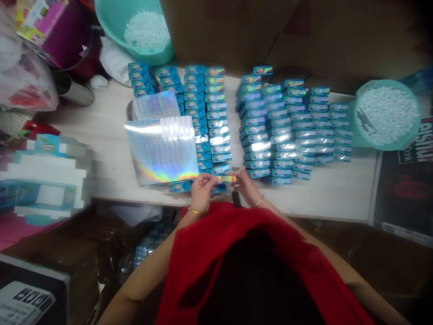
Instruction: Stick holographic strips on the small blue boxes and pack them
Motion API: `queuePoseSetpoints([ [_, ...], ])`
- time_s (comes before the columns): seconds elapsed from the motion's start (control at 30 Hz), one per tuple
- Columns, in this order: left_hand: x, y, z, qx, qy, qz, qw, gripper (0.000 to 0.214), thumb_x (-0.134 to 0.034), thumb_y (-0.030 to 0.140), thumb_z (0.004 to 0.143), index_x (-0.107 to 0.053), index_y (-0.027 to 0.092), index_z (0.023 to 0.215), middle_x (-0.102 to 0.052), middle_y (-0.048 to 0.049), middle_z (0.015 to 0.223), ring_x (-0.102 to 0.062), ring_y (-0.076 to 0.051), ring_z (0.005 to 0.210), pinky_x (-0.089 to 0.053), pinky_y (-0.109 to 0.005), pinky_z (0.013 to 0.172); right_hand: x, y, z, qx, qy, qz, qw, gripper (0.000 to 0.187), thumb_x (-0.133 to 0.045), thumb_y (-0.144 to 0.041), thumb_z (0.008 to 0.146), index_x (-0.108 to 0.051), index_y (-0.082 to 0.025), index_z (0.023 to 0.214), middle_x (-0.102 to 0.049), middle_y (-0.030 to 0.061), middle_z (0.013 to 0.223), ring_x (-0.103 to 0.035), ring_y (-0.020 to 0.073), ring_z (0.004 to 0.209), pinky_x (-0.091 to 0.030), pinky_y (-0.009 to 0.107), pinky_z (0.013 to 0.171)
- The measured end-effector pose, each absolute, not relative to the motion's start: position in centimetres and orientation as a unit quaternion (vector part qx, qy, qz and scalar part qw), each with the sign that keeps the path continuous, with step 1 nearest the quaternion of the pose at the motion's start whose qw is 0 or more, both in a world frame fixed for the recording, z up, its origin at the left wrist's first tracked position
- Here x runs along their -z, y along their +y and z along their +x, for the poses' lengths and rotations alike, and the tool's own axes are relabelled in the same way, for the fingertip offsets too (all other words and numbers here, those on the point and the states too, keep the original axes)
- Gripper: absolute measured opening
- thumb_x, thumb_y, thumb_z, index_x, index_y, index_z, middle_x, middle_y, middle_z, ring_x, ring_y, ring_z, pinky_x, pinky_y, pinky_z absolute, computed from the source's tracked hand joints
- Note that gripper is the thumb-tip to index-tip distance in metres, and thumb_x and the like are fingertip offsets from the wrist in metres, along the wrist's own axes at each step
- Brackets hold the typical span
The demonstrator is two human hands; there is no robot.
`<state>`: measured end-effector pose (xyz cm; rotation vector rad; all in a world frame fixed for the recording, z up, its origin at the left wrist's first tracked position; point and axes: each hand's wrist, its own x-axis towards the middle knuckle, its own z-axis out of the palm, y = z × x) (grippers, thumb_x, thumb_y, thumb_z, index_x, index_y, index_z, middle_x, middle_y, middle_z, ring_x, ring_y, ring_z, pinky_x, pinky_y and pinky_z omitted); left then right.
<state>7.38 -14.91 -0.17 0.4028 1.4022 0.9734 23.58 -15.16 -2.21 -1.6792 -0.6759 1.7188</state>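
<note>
Close to the table's front edge, my left hand (202,192) pinches the left end of a small shiny holographic sticker (226,178). At its right end are the closed fingertips of my right hand (248,187), though blur hides how firmly they grip it. Just beyond both hands run rows of small blue boxes (219,146), several with shiny stickers on their upward sides. Left of these rows, holographic sticker sheets (162,153) lie over some boxes; the top sheet has lost a block of stickers at its upper right. More blue boxes (257,149) stand to the right.
Teal basins of small white pieces stand at the back left (135,45) and far right (355,117); tweezers (365,118) rest in the right one. Unfolded cartons (47,169) are stacked at left. Brown cardboard (219,36) walls the back. A metal cup (76,92) lies at left.
</note>
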Motion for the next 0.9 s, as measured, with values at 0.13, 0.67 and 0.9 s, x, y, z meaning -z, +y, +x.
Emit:
queuePoseSetpoints([
  [0.13,1.9,-15.7,8.2,-0.412,0.656,0.198,0.602,0.027,-0.075,0.032,0.063,-0.054,0.018,0.069,-0.056,0.0048,0.058,-0.051,-0.009,0.056,-0.039,-0.021,0.059,2.6,-15.6,23.9,-0.618,-0.354,-0.623,0.324,0.041,-0.063,-0.059,0.072,-0.056,-0.019,0.069,-0.053,-0.0015,0.066,-0.048,0.0121,0.062,-0.040,0.025,0.062],
  [0.67,4.8,-16.4,9.0,-0.169,0.766,0.559,0.270,0.010,-0.059,0.028,0.081,-0.059,0.020,0.074,-0.057,-0.0055,0.098,-0.052,-0.024,0.099,-0.033,-0.037,0.081,8.4,-14.9,25.2,-0.394,-0.644,-0.627,0.194,0.022,-0.040,-0.033,0.090,-0.053,-0.020,0.077,-0.061,0.0077,0.082,-0.055,0.0210,0.078,-0.041,0.031,0.075],
  [0.9,4.4,-16.3,8.4,-0.111,0.749,0.607,0.243,0.015,-0.057,0.033,0.083,-0.061,0.019,0.087,-0.056,-0.0109,0.105,-0.049,-0.029,0.099,-0.033,-0.041,0.080,9.2,-15.4,25.3,-0.401,-0.641,-0.638,0.150,0.030,-0.037,-0.024,0.090,-0.055,-0.014,0.112,-0.060,0.0126,0.096,-0.055,0.0252,0.092,-0.043,0.038,0.087],
])
